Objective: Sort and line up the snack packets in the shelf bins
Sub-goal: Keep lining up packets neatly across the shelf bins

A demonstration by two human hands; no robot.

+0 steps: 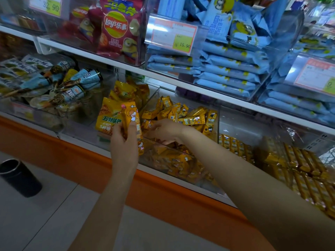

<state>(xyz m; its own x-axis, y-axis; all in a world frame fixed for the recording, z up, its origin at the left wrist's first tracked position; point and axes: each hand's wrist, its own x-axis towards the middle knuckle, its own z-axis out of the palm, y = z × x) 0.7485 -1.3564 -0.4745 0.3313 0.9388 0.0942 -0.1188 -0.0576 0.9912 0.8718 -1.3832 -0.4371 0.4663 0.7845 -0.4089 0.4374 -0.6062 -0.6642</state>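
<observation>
Your left hand (123, 142) holds a yellow packet (132, 117) upright. Your fingers and thumb wrap round its lower half. The packet has a cartoon child on it. It is up in the air at the front edge of the lower shelf (87, 144), just in front of a yellow bag (108, 122) with green writing, 五粮锅巴.

Your right hand (164, 130) reaches into the clear bin (154, 156) next to that bag, over a heap of small packets (183, 115), all yellow. Its fingers bend down into the bin. You cannot tell if they hold anything.

On the upper shelf (108, 60), a red bag (116, 28) reads Lay's 乐事. Beside it, blue packs (226, 69) lie stacked behind a tag (182, 44) that says ¥15.90. Another tag (51, 6) at the top left corner says 32.90.
</observation>
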